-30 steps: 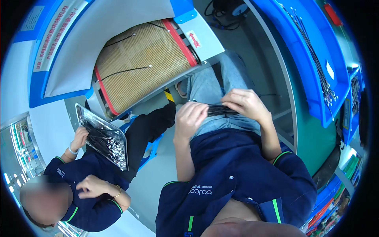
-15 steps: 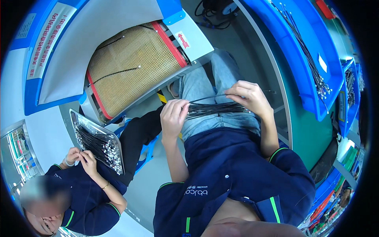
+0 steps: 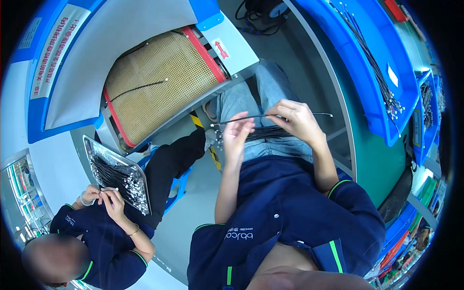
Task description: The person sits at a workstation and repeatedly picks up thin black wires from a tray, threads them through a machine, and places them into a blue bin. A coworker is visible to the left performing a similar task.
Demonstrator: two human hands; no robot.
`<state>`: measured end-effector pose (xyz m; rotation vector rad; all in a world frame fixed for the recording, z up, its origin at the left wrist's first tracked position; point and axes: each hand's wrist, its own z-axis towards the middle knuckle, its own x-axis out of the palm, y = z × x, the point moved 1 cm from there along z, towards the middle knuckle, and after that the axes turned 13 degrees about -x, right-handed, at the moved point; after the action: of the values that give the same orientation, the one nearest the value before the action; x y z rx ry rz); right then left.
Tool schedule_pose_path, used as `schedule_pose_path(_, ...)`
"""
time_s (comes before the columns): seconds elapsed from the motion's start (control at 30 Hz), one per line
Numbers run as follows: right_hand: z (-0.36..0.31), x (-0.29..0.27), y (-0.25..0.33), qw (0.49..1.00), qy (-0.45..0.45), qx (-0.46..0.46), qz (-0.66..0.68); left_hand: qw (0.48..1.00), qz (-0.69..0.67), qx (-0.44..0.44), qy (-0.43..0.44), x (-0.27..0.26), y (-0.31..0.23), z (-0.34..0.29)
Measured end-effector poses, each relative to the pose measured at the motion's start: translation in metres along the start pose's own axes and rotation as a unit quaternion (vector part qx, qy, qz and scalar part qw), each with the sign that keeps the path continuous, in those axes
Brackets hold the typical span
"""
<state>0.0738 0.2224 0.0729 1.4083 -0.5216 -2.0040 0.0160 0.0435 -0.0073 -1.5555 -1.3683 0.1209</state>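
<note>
- 2 hands of yours work over your lap: your right hand pinches 1 thin black cable between its fingertips, held level above your knees.
- Your left hand is open, fingers spread and loosely curved, touching the same cable near its left end.
- Under both hands, a bundle of black cables lies across your jeans, its metal-tipped ends pointing to your left.
- To your right, a blue bin on the green worktop holds more long cables.
- Ahead to your left, a mesh conveyor belt carries 1 cable.
- Lower left, a co-worker's hands pinch a small white piece beside a metal tray full of cables.
</note>
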Motion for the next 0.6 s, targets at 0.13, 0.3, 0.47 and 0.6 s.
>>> schedule_pose_path(0.13, 0.002, 0.007, 0.001, 1.000, 0.013, -0.008, -0.010, 0.988, -0.152, -0.013, 0.020, 0.019, 0.015, 0.003)
schedule_pose_path(0.3, 0.001, 0.004, -0.001, 0.998, 0.046, 0.004, -0.034, 0.989, -0.148, 0.005, -0.004, 0.003, 0.014, 0.006)
schedule_pose_path(0.47, -0.006, -0.009, -0.012, 0.997, 0.055, 0.015, -0.047, 0.984, -0.167, 0.054, -0.041, -0.024, 0.006, 0.009)
schedule_pose_path(0.6, -0.010, -0.020, -0.016, 0.997, 0.053, 0.019, -0.054, 0.981, -0.167, 0.086, -0.043, -0.044, -0.002, 0.010)
